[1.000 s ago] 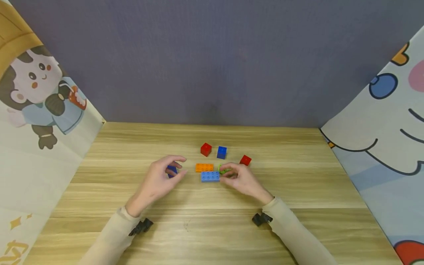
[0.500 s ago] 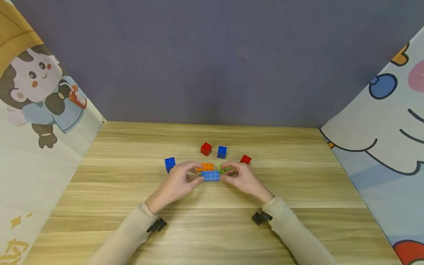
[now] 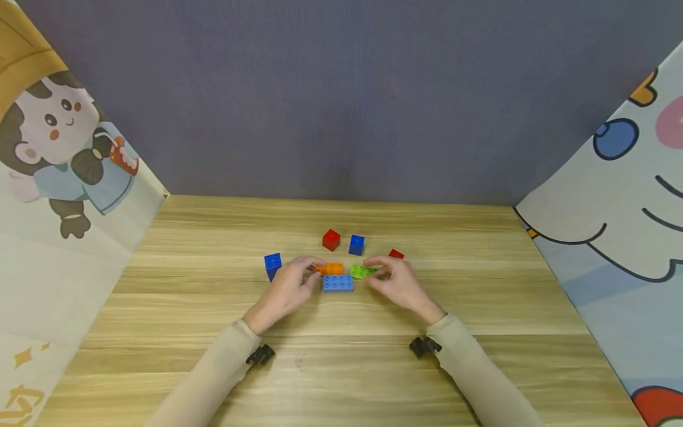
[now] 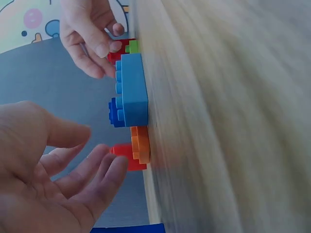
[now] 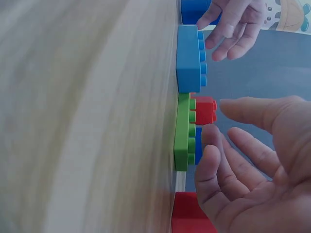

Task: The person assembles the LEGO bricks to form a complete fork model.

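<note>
A light blue building brick (image 3: 338,283) lies in the middle of the table. Just behind it are a flat orange brick (image 3: 335,268) and a flat green brick (image 3: 358,271). My left hand (image 3: 286,292) hovers by the orange brick's left end, thumb and fingers apart and holding nothing, as the left wrist view shows. Beside the green brick's right end is my right hand (image 3: 399,286); in the right wrist view its loosely bent fingers (image 5: 212,160) stand near the studs with nothing pinched. Whether a fingertip touches the green brick is unclear.
A dark blue brick (image 3: 273,264) stands left, partly behind my left hand. Farther back sit a red cube (image 3: 331,240) and a blue cube (image 3: 357,245). Another red brick (image 3: 396,254) is mostly covered by my right hand. A grey panel (image 3: 341,107) rises behind the table.
My left hand has moved right, from the dark blue brick to the orange and light blue ones. My right hand has shifted slightly right and back, uncovering more of the green brick.
</note>
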Motion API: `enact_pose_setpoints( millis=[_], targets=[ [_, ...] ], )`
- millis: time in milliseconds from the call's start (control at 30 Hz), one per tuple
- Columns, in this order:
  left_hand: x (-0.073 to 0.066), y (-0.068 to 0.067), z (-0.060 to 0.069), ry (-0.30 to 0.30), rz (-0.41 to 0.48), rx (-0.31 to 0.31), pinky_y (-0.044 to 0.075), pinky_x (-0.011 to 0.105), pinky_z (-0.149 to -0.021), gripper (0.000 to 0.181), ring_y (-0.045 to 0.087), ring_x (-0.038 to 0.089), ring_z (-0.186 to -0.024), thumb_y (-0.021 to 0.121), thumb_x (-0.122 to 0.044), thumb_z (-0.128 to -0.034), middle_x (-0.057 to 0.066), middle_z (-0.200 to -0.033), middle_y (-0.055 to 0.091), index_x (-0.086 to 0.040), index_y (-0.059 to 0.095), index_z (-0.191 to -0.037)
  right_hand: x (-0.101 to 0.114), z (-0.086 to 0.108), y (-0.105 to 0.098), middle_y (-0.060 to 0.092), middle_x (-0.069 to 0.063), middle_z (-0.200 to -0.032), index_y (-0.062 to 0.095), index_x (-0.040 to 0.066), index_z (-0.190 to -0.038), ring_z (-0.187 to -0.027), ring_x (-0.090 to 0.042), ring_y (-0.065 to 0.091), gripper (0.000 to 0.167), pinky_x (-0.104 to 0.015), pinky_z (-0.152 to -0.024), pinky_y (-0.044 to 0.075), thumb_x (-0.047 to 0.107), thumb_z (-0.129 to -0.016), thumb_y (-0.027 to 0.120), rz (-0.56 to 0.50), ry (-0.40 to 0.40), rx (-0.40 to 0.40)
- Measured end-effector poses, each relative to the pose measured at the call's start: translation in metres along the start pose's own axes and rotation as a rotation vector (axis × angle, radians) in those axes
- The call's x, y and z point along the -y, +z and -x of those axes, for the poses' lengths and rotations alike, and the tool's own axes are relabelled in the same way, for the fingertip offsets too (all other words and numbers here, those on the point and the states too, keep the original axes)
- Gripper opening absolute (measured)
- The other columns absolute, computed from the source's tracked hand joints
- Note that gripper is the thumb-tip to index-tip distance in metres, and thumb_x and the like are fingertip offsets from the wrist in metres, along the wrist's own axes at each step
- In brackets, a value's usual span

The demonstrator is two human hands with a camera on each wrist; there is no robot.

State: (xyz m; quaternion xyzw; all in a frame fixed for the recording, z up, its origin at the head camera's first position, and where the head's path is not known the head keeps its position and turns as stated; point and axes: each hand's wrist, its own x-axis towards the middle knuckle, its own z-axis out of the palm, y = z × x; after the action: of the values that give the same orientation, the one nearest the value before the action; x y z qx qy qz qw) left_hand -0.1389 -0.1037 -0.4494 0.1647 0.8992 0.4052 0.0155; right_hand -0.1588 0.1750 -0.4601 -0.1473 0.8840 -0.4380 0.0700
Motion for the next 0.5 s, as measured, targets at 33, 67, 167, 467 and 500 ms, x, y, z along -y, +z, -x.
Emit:
enact_pose_setpoints(
  millis=[33, 67, 167, 467, 500],
  targets=[
    [0.001, 0.0, -0.001, 0.0, -0.003, -0.003, 0.062, 0.045, -0.096, 0.035, 0.072, 0.029, -0.115, 0.068, -0.007, -0.1015, 0.013, -0.137, 0.072, -0.006, 0.069, -0.136, 0.0, 0.0, -0.001, 0.076, -0.013, -0.127, 0.073, 0.007, -0.13, -0.099, -0.024, 0.075, 0.037, -0.03, -0.078, 0.06, 0.011, -0.094, 0.081, 0.009, 0.002, -0.005],
    [0.001, 0.001, -0.003, 0.0, -0.005, -0.005, 0.062, 0.046, -0.097, 0.036, 0.072, 0.03, -0.116, 0.07, -0.006, -0.1004, 0.014, -0.137, 0.071, -0.006, 0.069, -0.137, -0.001, 0.0, -0.001, 0.077, -0.013, -0.126, 0.073, 0.007, -0.13, -0.098, -0.023, 0.075, 0.037, -0.03, -0.078, 0.06, 0.011, -0.094, 0.081, 0.019, 0.003, -0.009],
    [0.002, 0.002, -0.006, -0.011, -0.014, -0.001, 0.06, 0.048, -0.102, 0.041, 0.069, 0.031, -0.122, 0.074, -0.007, -0.0975, 0.014, -0.14, 0.07, -0.006, 0.068, -0.138, -0.002, -0.001, -0.003, 0.078, -0.013, -0.121, 0.073, 0.007, -0.13, -0.093, -0.02, 0.074, 0.038, -0.03, -0.075, 0.059, 0.012, -0.093, 0.081, 0.037, 0.01, -0.016],
    [0.007, 0.004, -0.02, -0.02, -0.089, 0.045, 0.055, 0.05, -0.111, 0.044, 0.066, 0.033, -0.129, 0.08, -0.007, -0.0937, 0.015, -0.141, 0.069, -0.005, 0.069, -0.137, -0.009, -0.003, -0.007, 0.078, -0.013, -0.119, 0.073, 0.006, -0.13, -0.09, -0.017, 0.073, 0.038, -0.027, -0.071, 0.058, 0.012, -0.094, 0.081, 0.056, 0.042, 0.006],
    [0.008, 0.004, -0.022, -0.021, -0.096, 0.054, 0.053, 0.05, -0.113, 0.044, 0.065, 0.034, -0.131, 0.08, -0.007, -0.0939, 0.015, -0.142, 0.068, -0.004, 0.069, -0.137, -0.009, -0.004, -0.007, 0.078, -0.013, -0.12, 0.074, 0.007, -0.13, -0.09, -0.017, 0.073, 0.038, -0.027, -0.071, 0.058, 0.012, -0.093, 0.081, 0.058, 0.049, 0.008]
  ],
)
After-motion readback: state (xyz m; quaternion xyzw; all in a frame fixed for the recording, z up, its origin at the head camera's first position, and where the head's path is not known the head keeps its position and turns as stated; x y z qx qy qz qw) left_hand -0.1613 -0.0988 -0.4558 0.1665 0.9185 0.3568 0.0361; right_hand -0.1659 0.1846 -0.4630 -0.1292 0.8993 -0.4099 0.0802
